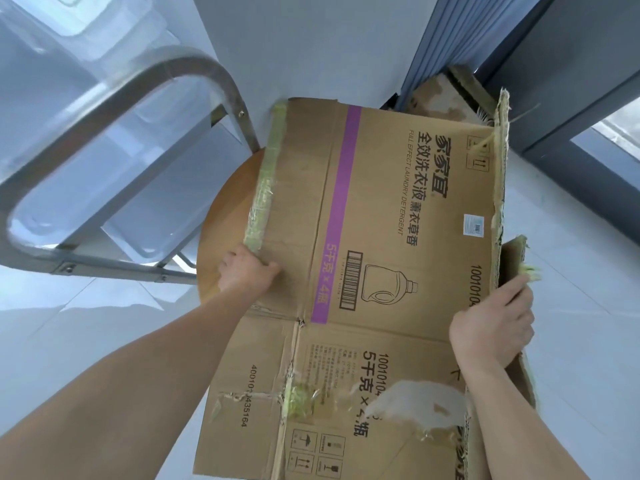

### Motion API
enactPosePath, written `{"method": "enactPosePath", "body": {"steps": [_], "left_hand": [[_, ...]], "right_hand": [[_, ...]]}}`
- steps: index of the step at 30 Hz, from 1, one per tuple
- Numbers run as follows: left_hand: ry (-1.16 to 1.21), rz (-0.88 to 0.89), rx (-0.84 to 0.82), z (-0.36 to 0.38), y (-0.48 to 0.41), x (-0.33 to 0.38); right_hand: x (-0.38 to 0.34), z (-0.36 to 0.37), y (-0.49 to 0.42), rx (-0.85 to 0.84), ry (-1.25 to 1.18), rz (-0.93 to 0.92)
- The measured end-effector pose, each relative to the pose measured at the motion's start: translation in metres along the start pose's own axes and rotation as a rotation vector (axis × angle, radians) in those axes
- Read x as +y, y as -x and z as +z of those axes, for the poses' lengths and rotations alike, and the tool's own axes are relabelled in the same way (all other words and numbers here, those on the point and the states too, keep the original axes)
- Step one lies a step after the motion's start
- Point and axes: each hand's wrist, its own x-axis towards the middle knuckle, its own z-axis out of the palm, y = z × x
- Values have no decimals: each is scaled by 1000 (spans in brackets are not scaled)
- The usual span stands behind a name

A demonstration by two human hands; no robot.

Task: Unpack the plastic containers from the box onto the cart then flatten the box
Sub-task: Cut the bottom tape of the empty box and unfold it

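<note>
Box: the brown cardboard box (398,209), printed in black with a purple stripe (341,216), is seen collapsed nearly flat, printed panels up, and is held over the round brown wooden table (221,216); whether the table is touched cannot be told.
Left grip: the left grip (246,271) is clenched on the box's left edge, just below a strip of yellowed tape (265,178), with the thumb laid on the printed face.
Right grip: the right grip (491,327) is clasped on the torn flap at the box's right edge, fingers curled over it.
Cart: the grey metal cart handle (114,95) is seen at left, beside the table.
Containers: pale translucent plastic containers (45,64), blurred, appear to be stacked on the cart behind the handle.
Floor: light grey floor tiles (571,271) are seen beneath.
</note>
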Motion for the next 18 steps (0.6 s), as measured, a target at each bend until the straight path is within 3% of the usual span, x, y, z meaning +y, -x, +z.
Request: {"method": "enactPosePath", "body": {"steps": [13,18], "left_hand": [[370,-156,-98,-12,-24,-10],[393,-95,-78,-16,-10,-6]], "right_hand": [[0,1,-1,31,-32,13],[4,-2,-3,-1,-31,17]]}}
